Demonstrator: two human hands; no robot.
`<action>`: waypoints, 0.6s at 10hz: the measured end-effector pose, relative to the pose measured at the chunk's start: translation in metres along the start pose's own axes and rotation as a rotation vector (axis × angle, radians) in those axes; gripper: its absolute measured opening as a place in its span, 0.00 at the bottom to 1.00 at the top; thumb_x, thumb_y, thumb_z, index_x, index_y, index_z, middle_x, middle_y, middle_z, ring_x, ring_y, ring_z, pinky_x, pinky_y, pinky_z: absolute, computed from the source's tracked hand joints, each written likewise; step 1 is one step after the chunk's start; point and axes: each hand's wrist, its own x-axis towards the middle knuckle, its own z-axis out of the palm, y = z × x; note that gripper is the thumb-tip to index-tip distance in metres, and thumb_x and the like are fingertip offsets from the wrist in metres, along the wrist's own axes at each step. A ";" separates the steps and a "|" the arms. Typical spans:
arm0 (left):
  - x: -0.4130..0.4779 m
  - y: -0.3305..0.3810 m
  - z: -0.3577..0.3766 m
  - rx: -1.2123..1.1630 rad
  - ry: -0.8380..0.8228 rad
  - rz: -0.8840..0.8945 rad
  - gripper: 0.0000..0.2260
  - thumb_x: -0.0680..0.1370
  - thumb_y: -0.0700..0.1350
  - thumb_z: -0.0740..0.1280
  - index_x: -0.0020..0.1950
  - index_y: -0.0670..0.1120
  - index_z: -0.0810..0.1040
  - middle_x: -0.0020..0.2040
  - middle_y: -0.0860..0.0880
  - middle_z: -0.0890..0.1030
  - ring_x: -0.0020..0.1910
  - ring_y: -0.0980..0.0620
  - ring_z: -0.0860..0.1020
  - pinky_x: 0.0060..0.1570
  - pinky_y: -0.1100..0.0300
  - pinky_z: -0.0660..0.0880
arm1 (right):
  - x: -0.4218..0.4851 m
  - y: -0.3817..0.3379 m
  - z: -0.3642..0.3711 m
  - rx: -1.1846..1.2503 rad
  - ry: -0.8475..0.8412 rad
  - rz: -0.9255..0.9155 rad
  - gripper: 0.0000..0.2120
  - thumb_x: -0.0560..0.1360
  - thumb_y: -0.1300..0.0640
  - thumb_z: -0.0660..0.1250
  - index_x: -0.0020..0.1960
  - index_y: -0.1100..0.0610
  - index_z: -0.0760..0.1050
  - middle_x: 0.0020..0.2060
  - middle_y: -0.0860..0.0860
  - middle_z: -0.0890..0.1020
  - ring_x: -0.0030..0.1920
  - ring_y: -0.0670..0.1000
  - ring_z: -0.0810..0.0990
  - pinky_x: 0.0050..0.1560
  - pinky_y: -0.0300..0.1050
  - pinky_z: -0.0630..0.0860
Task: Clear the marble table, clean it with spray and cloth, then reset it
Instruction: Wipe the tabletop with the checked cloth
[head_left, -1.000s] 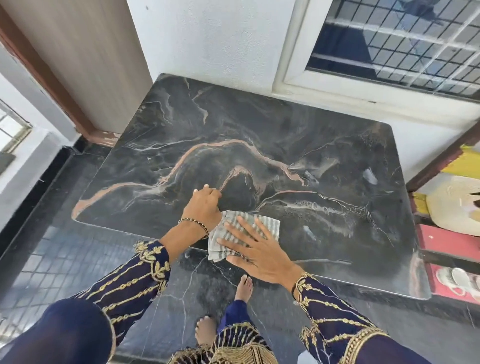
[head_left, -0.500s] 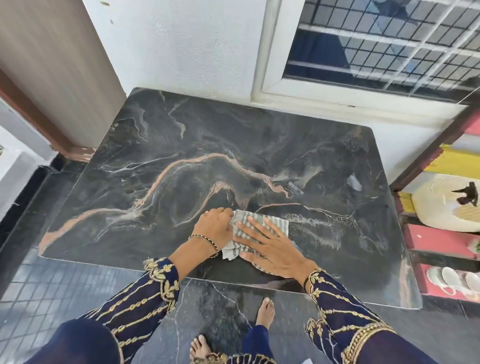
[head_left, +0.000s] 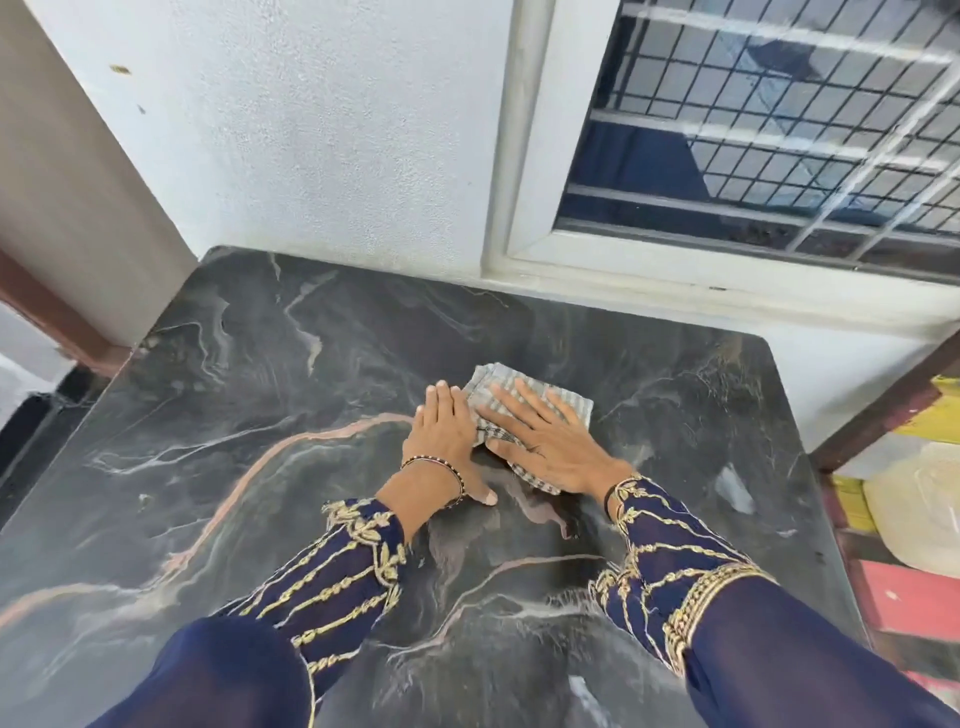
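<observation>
The dark marble table (head_left: 249, 395) with pale and pink veins fills the lower view. A grey striped cloth (head_left: 496, 382) lies folded on it near the middle, toward the far side. My right hand (head_left: 545, 441) presses flat on the cloth with fingers spread. My left hand (head_left: 447, 441) lies flat beside it, its edge touching the cloth's left side, a beaded bracelet on the wrist. Both sleeves are dark blue with gold embroidery. No spray bottle is in view.
A white wall (head_left: 311, 130) and a barred window (head_left: 753, 130) back the table. A brown door frame (head_left: 47, 306) stands at the left. Coloured shelves (head_left: 914, 592) with a cream bag (head_left: 924, 509) stand at the right.
Both hands slid the cloth away from the near edge toward the table's middle and far side. My left hand opened from a fist to flat. The camera leaned forward over the table.
</observation>
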 end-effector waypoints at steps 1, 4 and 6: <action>0.043 0.011 -0.009 -0.187 -0.035 -0.190 0.39 0.78 0.48 0.66 0.77 0.36 0.46 0.78 0.36 0.45 0.78 0.38 0.45 0.75 0.43 0.51 | 0.035 0.030 -0.019 -0.041 0.006 0.007 0.27 0.82 0.34 0.45 0.79 0.33 0.44 0.79 0.36 0.38 0.79 0.43 0.34 0.78 0.52 0.33; 0.083 0.019 0.010 -0.250 -0.012 -0.329 0.30 0.81 0.41 0.58 0.77 0.36 0.47 0.78 0.37 0.44 0.78 0.38 0.43 0.74 0.40 0.49 | 0.133 0.084 -0.063 -0.022 0.023 0.125 0.29 0.78 0.27 0.41 0.77 0.30 0.39 0.79 0.36 0.37 0.79 0.44 0.33 0.77 0.55 0.31; 0.083 0.031 0.005 -0.336 -0.017 -0.405 0.25 0.83 0.44 0.50 0.78 0.38 0.47 0.79 0.40 0.42 0.78 0.41 0.41 0.74 0.40 0.46 | 0.129 0.089 -0.066 -0.018 0.069 0.103 0.28 0.81 0.31 0.42 0.79 0.32 0.41 0.80 0.37 0.39 0.80 0.44 0.34 0.78 0.53 0.32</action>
